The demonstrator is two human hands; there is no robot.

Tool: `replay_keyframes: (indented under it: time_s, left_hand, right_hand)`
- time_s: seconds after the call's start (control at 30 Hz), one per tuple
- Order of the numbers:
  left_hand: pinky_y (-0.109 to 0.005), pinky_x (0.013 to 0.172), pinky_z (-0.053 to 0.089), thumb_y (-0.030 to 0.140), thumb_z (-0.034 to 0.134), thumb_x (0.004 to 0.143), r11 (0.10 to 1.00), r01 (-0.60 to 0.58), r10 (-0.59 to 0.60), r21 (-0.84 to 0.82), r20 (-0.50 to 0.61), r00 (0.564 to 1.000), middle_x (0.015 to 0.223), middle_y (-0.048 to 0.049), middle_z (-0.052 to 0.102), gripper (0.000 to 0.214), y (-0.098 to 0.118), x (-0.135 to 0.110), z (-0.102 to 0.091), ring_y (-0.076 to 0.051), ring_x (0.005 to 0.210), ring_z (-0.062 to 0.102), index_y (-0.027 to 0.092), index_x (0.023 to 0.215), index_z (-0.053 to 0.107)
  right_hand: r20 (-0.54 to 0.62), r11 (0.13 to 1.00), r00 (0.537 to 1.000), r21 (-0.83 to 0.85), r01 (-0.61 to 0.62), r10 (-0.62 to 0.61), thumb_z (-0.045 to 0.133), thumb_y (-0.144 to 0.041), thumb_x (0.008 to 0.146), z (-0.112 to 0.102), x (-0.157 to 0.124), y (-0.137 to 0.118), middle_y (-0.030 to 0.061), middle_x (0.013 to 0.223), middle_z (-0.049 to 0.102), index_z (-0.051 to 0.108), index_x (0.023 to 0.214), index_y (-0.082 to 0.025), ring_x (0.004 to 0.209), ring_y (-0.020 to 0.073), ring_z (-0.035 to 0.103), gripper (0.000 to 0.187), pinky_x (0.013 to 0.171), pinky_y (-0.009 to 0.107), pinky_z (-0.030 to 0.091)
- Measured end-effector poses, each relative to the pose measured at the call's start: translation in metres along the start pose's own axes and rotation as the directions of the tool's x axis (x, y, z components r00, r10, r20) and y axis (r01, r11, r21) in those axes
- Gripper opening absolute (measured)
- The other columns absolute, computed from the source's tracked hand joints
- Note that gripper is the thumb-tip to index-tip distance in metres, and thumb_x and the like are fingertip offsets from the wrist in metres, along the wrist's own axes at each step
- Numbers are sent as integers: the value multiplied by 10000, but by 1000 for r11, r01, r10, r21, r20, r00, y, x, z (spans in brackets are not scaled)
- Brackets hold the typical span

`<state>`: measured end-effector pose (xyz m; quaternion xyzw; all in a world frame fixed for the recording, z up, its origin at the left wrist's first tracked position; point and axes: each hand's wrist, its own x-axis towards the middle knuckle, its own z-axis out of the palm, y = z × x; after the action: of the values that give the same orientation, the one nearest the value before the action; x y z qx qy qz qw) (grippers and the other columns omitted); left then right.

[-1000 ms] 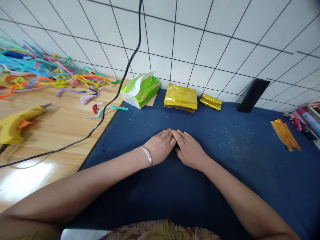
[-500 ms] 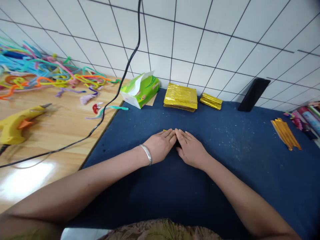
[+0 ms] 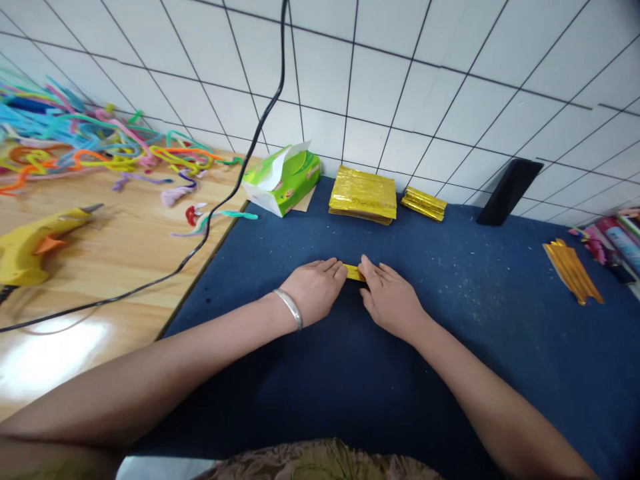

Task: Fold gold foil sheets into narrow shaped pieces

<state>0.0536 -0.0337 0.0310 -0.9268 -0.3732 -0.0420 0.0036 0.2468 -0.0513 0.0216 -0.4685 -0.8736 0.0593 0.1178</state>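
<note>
Where the patterned brown-olive cloth (image 3: 320, 463) of the person's garment edges the bottom of the frame, two bare forearms reach inward over the dark blue, matte, white-flecked bench (image 3: 320, 393). A smooth silver bangle (image 3: 290, 308) rings the left wrist. At the centre of the frame lies a narrow, flat strip of shiny gold material (image 3: 353, 272), visible only between the hands. The left hand (image 3: 315, 290), palm down, covers the strip's left end, its fingers pressed together and slightly bent; its thumb is hidden, so whether it pinches cannot be told. The right hand (image 3: 393, 300) touches the opposite end with its fingertips, fingers slightly parted and thumb held lower; a pinch there likewise cannot be confirmed. At left, a yellow glue gun (image 3: 40, 247) with an orange trigger rests on pale, glossy wood (image 3: 125, 253). At right lie ridged orange-gold strips (image 3: 573, 270). Farther back stand a green tissue box (image 3: 295, 183) with white tissue protruding, a layered rectangular gold stack (image 3: 363, 190), a smaller ridged gold bundle (image 3: 424, 203) and a black slab (image 3: 507, 193) leaning on the wall. Fuzzy, multicoloured stems (image 3: 90, 143) tangle at upper left. Behind all rises a white wall (image 3: 400, 73) with dark grid lines.
</note>
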Motion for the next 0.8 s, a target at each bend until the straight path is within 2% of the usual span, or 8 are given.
replay_keyframes:
  time_s: [0.17,0.37,0.57,0.8]
  left_hand:
    - [-389,1030,353,164,420,789,998,-47,46,-31,-15,999,1314,-191,467,536,5,1,4,-265,1273,387,28,1305,371]
    - [-320,952,429,107,428,771,999,26,-26,-43,11,1000,1199,-124,579,405,-12,-1,-3,-208,1159,517,118,1170,498]
    - [-304,847,473,121,388,812,998,59,-59,-1,67,996,1044,-86,649,301,-27,-1,-14,-193,983,614,168,1055,560]
    - [-321,936,402,124,419,787,998,61,-59,-26,89,994,992,-45,662,329,-36,3,-21,-171,961,608,218,1056,582]
  right_hand:
    - [25,997,997,42,69,-70,462,-245,829,2,2,-3,166,1402,374,91,1431,-65,1276,233,387,730,1073,428,302]
    - [-12,1000,1000,-6,-13,13,463,-217,827,-8,-5,6,127,1286,525,90,1434,-98,1181,221,488,722,1064,425,309]
    - [15,999,1000,-34,-17,17,444,-214,835,-17,-7,17,81,1203,596,214,1405,-124,1132,201,521,621,1080,434,275]
    - [33,1000,999,-5,-8,8,513,-281,822,-23,-6,36,24,1138,639,330,1356,-183,1121,205,513,573,1080,448,260]
